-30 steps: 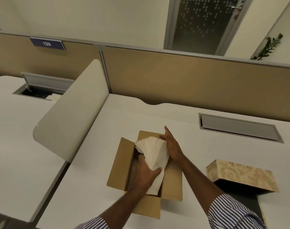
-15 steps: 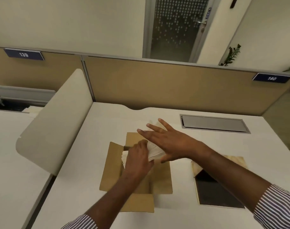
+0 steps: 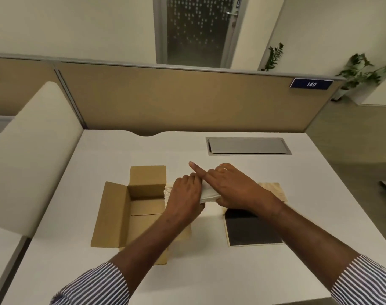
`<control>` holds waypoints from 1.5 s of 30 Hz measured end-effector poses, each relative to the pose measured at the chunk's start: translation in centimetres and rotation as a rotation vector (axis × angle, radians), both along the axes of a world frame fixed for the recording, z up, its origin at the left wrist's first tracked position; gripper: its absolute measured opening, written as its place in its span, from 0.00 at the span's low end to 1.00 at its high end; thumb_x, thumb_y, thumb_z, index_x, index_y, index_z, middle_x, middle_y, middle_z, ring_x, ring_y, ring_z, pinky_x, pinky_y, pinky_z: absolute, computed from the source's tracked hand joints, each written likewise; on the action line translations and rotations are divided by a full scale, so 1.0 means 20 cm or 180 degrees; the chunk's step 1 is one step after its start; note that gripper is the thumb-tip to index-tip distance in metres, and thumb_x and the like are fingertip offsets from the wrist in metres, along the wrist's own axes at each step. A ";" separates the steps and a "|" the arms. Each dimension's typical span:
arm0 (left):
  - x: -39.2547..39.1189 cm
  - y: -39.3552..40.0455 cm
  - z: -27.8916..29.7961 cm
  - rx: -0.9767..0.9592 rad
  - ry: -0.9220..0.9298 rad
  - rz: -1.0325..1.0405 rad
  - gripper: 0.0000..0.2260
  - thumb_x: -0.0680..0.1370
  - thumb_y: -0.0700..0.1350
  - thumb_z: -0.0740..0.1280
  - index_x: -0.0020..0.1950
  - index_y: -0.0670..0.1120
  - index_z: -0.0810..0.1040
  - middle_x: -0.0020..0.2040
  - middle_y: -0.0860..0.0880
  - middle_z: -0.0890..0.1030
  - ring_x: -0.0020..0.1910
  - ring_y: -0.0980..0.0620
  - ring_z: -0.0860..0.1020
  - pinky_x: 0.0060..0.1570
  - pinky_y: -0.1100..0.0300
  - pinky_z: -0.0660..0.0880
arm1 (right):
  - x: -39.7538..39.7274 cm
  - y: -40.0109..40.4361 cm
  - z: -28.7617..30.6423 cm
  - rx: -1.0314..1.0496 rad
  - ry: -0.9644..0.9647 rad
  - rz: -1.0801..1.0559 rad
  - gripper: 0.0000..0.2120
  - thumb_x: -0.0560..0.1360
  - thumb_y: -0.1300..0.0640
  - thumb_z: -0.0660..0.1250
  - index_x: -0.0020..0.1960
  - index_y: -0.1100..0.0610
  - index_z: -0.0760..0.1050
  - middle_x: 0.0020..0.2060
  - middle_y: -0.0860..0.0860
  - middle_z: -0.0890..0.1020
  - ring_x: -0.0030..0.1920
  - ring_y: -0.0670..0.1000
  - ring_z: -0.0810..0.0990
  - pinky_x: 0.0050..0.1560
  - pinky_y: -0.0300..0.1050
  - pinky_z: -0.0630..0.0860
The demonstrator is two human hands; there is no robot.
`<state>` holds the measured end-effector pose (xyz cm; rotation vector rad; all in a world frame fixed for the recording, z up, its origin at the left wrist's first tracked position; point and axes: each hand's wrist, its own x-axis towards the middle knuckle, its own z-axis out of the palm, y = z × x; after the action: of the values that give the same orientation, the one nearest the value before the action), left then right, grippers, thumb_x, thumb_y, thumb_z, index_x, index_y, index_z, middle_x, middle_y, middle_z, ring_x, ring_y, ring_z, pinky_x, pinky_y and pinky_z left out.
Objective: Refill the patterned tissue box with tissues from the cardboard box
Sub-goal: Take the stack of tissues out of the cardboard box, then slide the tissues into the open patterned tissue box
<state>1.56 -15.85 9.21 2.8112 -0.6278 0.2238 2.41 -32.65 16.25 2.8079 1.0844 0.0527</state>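
Observation:
A stack of white tissues (image 3: 207, 193) hangs above the white desk between the open cardboard box (image 3: 130, 208) on the left and the patterned tissue box (image 3: 273, 191) on the right. My left hand (image 3: 184, 198) grips the stack's left end. Across its right end lies my right hand (image 3: 233, 186), thumb under it and index finger pointing away. The patterned box lies with its dark open side (image 3: 251, 230) facing up; my right wrist hides part of it. The cardboard box's flaps are spread and its inside looks bare.
A curved cream divider (image 3: 31, 155) borders the desk on the left and a tan partition (image 3: 187, 100) stands at the back. A grey cable hatch (image 3: 248, 146) sits flush in the desk behind the boxes. The desk's right edge drops to the floor.
Both hands have lifted the tissue stack out of the cardboard box and carried it right, toward the patterned box. The camera has also swung to the right.

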 end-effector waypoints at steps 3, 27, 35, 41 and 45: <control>-0.03 -0.18 -0.02 0.0033 0.0091 -0.0065 0.30 0.67 0.51 0.76 0.65 0.42 0.71 0.54 0.44 0.80 0.49 0.45 0.78 0.51 0.51 0.76 | -0.04 -0.20 -0.05 0.0150 0.0149 -0.0131 0.57 0.71 0.49 0.74 0.78 0.46 0.29 0.61 0.53 0.78 0.54 0.55 0.77 0.64 0.52 0.71; -0.23 -0.90 -0.66 0.0122 0.1032 -0.0233 0.39 0.63 0.52 0.79 0.70 0.47 0.68 0.56 0.48 0.80 0.48 0.48 0.79 0.47 0.54 0.77 | -0.21 -1.28 -0.89 0.0847 0.1532 -0.0684 0.48 0.71 0.49 0.70 0.80 0.46 0.41 0.56 0.53 0.78 0.52 0.52 0.74 0.55 0.47 0.73; -0.21 -0.85 -0.76 -0.0137 0.0994 -0.0156 0.43 0.62 0.56 0.79 0.73 0.47 0.68 0.63 0.47 0.79 0.57 0.47 0.78 0.60 0.52 0.73 | -0.21 -1.38 -1.00 0.1098 0.1445 -0.0731 0.49 0.69 0.47 0.72 0.80 0.48 0.46 0.64 0.52 0.76 0.61 0.53 0.74 0.66 0.48 0.69; -0.23 -0.76 -0.79 -0.1009 0.1601 0.0262 0.45 0.66 0.53 0.79 0.78 0.51 0.60 0.70 0.51 0.72 0.65 0.53 0.69 0.67 0.59 0.64 | -0.23 -1.46 -1.02 0.1291 0.1452 -0.1026 0.47 0.68 0.46 0.75 0.79 0.50 0.54 0.66 0.53 0.76 0.63 0.55 0.74 0.68 0.47 0.64; -0.21 -0.72 -0.83 -0.1455 0.2117 0.0537 0.46 0.65 0.52 0.79 0.77 0.56 0.57 0.71 0.53 0.71 0.67 0.56 0.69 0.66 0.58 0.69 | -0.24 -1.49 -1.04 0.1559 0.1657 -0.1510 0.46 0.64 0.47 0.78 0.77 0.50 0.60 0.67 0.51 0.76 0.63 0.52 0.74 0.62 0.40 0.65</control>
<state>-2.67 -30.34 -7.33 2.2813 -0.1539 -0.4654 -2.31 -62.49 -4.57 3.5691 0.4709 -0.5593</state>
